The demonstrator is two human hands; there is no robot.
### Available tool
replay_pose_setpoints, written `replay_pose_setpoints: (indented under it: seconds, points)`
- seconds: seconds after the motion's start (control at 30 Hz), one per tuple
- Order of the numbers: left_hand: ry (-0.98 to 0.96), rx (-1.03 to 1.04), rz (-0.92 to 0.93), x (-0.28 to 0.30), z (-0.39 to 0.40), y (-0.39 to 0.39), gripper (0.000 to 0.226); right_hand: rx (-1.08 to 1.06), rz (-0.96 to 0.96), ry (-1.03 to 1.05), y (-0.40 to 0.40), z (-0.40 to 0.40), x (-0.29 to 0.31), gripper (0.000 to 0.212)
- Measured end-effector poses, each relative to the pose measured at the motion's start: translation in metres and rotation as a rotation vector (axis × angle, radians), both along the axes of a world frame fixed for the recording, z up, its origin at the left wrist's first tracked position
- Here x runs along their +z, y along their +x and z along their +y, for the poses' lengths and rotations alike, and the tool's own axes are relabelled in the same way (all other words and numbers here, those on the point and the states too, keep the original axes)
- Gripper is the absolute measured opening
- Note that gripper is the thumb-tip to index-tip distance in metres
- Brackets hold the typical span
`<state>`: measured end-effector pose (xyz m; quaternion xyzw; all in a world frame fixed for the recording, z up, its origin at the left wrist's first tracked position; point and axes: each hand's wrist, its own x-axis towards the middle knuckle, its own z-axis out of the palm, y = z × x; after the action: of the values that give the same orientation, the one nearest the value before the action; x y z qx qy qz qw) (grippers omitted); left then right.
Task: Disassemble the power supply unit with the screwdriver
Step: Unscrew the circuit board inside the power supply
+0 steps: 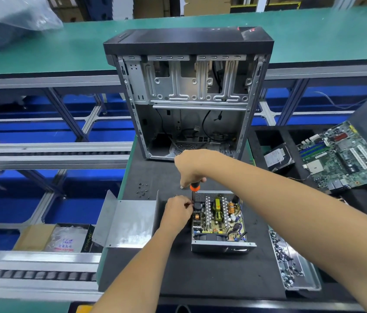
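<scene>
Your right hand (191, 170) grips the screwdriver (193, 192) upright over the open power supply unit (219, 220); your left hand (178, 211) pinches at its tip. Metal cover (130, 222) left, computer case (189, 96) beyond.

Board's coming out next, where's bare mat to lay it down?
Best patch: black mat in front of the power supply unit, bordered by the screw tray on the right. Another strip lies between the unit and the computer case. Left is crowded: metal cover and loose screws.
</scene>
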<state>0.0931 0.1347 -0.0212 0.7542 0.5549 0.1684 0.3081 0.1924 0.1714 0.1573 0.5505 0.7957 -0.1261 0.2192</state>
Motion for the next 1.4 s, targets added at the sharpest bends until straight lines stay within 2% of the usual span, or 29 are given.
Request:
replay_pose_setpoints:
  seconds: [0.17, 0.5, 0.67, 0.9, 1.0, 1.13, 1.27, 1.4]
  points:
    - [0.032, -0.046, 0.034, 0.002, -0.001, 0.001, 0.016, 0.069, -0.017, 0.078, 0.0, -0.002, -0.005, 0.044]
    - [0.056, -0.088, 0.07, 0.007, 0.002, 0.0, 0.019, 0.084, -0.02, 0.097, 0.001, -0.001, -0.009, 0.043]
    - [0.058, -0.093, 0.1, 0.005, 0.003, 0.001, 0.02, 0.087, -0.025, 0.1, 0.001, -0.004, -0.01, 0.036]
    - [0.036, -0.043, 0.075, 0.003, 0.0, 0.002, 0.019, 0.233, -0.062, 0.095, -0.006, -0.007, -0.007, 0.027]
    - [0.016, -0.009, 0.016, 0.001, 0.0, 0.002, 0.016, 0.12, -0.022, 0.042, -0.002, 0.001, -0.006, 0.026]
    - [0.006, -0.014, 0.01, 0.001, 0.001, 0.001, 0.015, -0.068, 0.043, 0.0, 0.001, 0.006, -0.005, 0.035]
    - [-0.005, -0.008, 0.005, 0.0, 0.001, 0.002, 0.014, -0.23, 0.057, -0.033, -0.004, 0.01, -0.009, 0.028]
    - [-0.013, -0.003, 0.007, -0.003, 0.002, 0.001, 0.014, -0.145, 0.045, -0.013, -0.002, 0.008, -0.009, 0.03]
